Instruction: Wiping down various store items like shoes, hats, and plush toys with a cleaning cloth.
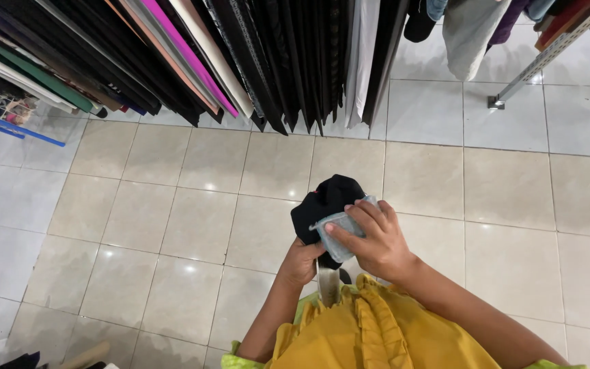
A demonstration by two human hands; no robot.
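A black piece of clothing [326, 205] is bunched in front of my chest. My left hand [300, 263] grips it from below, partly hidden under the cloth. My right hand [371, 240] lies on top, thumb and fingers pinching a clear plastic hanger piece [336, 236] pressed against the black fabric. A silvery strip [328, 283] hangs down between my wrists. My yellow ruffled top [370, 335] fills the bottom of the view.
A rack of hanging clothes [240, 55], mostly black with pink, green and white pieces, runs along the top. More garments [469, 31] hang at the upper right beside a metal rack leg [527, 72]. Glossy beige tiles [172, 225] cover the floor.
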